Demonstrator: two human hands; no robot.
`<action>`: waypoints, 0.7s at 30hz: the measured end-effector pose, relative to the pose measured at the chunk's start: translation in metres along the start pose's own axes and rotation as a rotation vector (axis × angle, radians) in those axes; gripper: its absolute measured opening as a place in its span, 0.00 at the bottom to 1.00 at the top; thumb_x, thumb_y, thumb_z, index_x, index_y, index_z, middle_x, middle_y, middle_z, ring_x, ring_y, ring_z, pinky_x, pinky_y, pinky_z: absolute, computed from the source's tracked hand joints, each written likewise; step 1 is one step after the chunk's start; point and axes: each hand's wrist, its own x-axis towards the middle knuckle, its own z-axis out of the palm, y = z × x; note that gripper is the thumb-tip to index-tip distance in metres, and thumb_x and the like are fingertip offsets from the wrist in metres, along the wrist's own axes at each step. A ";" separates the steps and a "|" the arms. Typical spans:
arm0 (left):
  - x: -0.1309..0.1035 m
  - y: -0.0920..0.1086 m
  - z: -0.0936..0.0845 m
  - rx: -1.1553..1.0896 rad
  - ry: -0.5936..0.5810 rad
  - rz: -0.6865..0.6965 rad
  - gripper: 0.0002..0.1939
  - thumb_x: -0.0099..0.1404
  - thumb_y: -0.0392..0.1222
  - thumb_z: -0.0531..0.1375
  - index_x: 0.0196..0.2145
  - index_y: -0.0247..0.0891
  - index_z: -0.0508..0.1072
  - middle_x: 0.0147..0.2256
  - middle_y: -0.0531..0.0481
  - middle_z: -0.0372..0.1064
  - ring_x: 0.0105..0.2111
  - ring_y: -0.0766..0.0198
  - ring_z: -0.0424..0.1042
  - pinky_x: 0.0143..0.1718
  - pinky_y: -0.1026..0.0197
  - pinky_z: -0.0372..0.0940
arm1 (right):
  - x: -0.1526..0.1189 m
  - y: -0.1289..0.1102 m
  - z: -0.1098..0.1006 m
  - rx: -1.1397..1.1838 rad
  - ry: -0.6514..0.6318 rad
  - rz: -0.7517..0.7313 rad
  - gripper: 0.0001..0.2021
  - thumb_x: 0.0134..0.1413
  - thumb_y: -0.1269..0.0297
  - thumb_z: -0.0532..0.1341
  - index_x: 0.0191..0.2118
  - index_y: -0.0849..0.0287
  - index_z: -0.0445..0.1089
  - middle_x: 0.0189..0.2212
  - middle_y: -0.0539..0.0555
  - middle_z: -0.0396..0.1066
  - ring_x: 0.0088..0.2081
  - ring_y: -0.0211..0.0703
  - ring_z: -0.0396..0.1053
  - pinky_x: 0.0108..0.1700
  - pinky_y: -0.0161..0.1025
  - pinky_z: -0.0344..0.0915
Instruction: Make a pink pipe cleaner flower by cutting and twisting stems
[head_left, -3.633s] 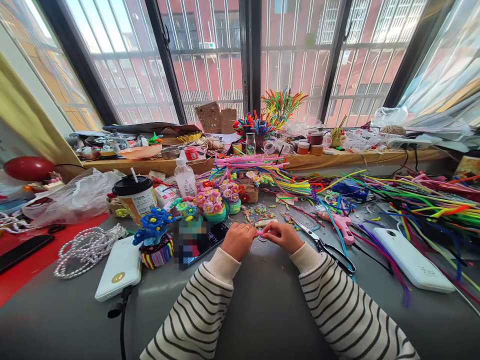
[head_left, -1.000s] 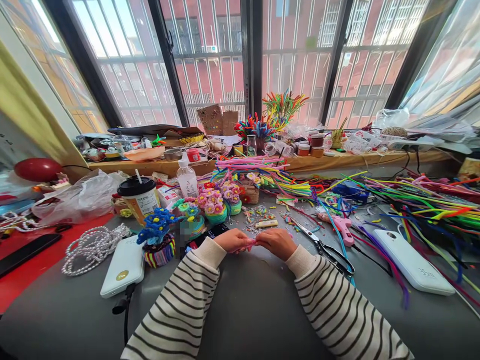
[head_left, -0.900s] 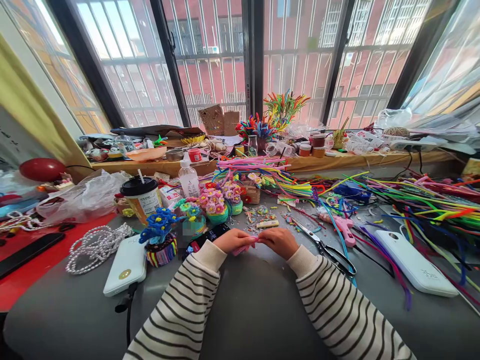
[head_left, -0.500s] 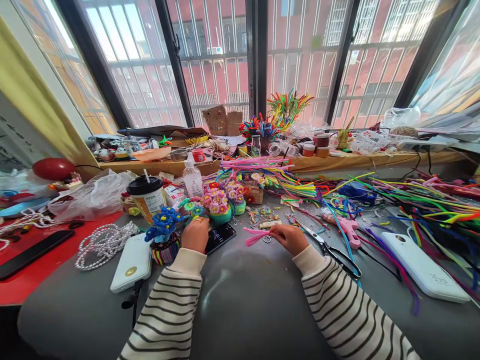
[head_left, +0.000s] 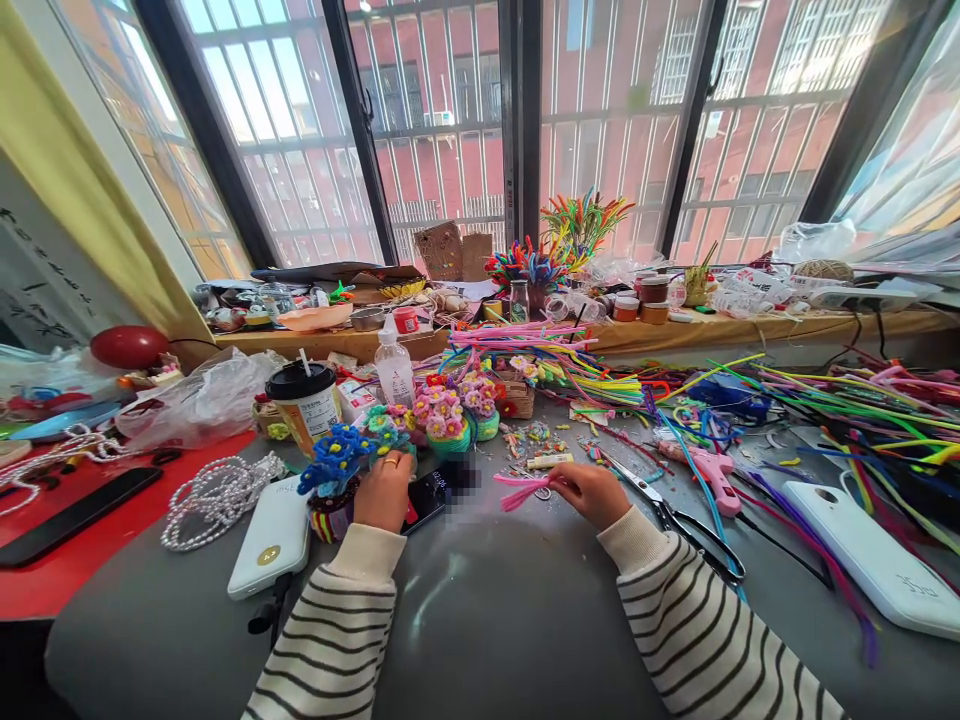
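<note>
My right hand (head_left: 596, 493) pinches a small bundle of pink pipe cleaners (head_left: 521, 490), its loose ends fanned out to the left. My left hand (head_left: 382, 492), a ring on one finger, has its fingers curled downward between the blue flower pot (head_left: 335, 460) and a black phone (head_left: 429, 497). What those fingers hold is hidden; a bit of red shows beside the thumb. Teal pipe-cleaner flowers (head_left: 388, 428) stand just behind this hand. Pink flowers in a green pot (head_left: 448, 430) sit behind the phone.
Scissors (head_left: 664, 510), a pink glue gun (head_left: 716, 478) and a white power bank (head_left: 870, 555) lie at right. At left are another power bank (head_left: 268, 540), bead strings (head_left: 217, 505) and a lidded drink cup (head_left: 306, 400). Pipe cleaners (head_left: 525, 340) pile up behind.
My left hand has shifted slightly left and toward me, off the phone's near side toward the blue flower pot. My right hand keeps hold of the pink pipe cleaners. The view has shifted slightly.
</note>
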 end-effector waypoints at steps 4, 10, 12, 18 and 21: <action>0.011 0.025 0.004 -0.151 0.032 -0.062 0.14 0.54 0.36 0.45 0.37 0.31 0.62 0.36 0.41 0.62 0.36 0.60 0.62 0.36 0.62 0.57 | 0.000 0.001 0.001 0.004 -0.009 0.002 0.12 0.47 0.59 0.48 0.29 0.56 0.65 0.21 0.49 0.67 0.21 0.33 0.61 0.24 0.29 0.51; 0.036 0.052 0.017 -0.328 -0.050 -0.427 0.32 0.49 0.48 0.50 0.47 0.22 0.48 0.32 0.34 0.63 0.33 0.52 0.65 0.30 0.58 0.58 | 0.000 0.000 0.000 -0.013 -0.003 0.008 0.12 0.47 0.59 0.48 0.29 0.56 0.65 0.20 0.49 0.66 0.21 0.33 0.61 0.23 0.29 0.50; 0.040 0.054 0.023 -0.392 -0.004 -0.471 0.38 0.47 0.49 0.52 0.48 0.21 0.43 0.34 0.32 0.62 0.35 0.52 0.64 0.32 0.58 0.58 | 0.000 0.000 0.000 -0.018 -0.006 0.008 0.12 0.47 0.59 0.48 0.29 0.56 0.65 0.20 0.49 0.66 0.21 0.33 0.61 0.23 0.29 0.50; 0.052 0.060 0.039 -0.460 0.066 -0.507 0.43 0.44 0.50 0.54 0.48 0.17 0.39 0.35 0.30 0.61 0.37 0.51 0.62 0.34 0.56 0.57 | 0.000 0.002 0.003 -0.030 -0.024 0.006 0.11 0.47 0.60 0.48 0.29 0.56 0.65 0.21 0.49 0.67 0.22 0.33 0.62 0.23 0.29 0.51; 0.058 0.060 0.039 -0.461 0.055 -0.510 0.43 0.43 0.50 0.55 0.48 0.17 0.41 0.36 0.29 0.60 0.37 0.50 0.62 0.34 0.55 0.57 | 0.000 0.003 0.004 -0.021 -0.024 0.004 0.10 0.47 0.60 0.49 0.29 0.56 0.65 0.22 0.49 0.67 0.23 0.34 0.63 0.24 0.29 0.51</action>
